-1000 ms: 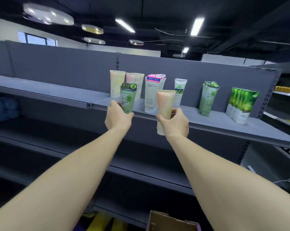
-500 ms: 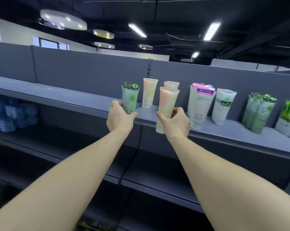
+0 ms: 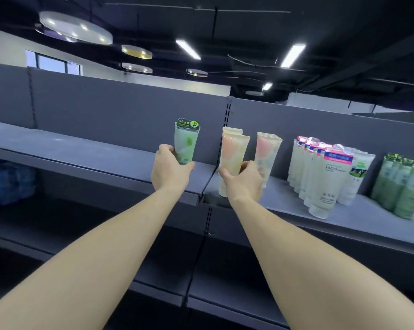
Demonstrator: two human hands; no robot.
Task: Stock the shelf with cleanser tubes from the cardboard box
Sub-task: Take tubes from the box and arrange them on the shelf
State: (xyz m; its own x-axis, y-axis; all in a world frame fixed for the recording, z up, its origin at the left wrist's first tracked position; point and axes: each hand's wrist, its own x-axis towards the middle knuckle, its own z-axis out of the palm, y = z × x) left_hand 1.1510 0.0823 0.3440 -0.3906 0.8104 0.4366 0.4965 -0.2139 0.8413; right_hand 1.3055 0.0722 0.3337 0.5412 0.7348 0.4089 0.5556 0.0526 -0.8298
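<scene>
My left hand (image 3: 169, 171) grips a pale green cleanser tube (image 3: 185, 144) with a dark green header card, upright over the left panel of the grey top shelf (image 3: 94, 151). My right hand (image 3: 243, 181) grips a peach-and-yellow tube (image 3: 232, 158), whose cap end is at the front of the right shelf panel, in front of a matching tube behind it. Another row of peach tubes (image 3: 268, 148) stands just to the right. The cardboard box is out of view.
Further right on the shelf stand rows of white tubes with pink header cards (image 3: 320, 177), a white tube with a green picture (image 3: 355, 177) and green tubes (image 3: 401, 186). Lower grey shelves (image 3: 153, 282) run beneath. Blue packs (image 3: 8, 179) sit on a lower shelf at far left.
The view has shifted left along the shelf. Both hands have moved forward with their tubes; the peach tube has come up from below the shelf edge to the shelf front.
</scene>
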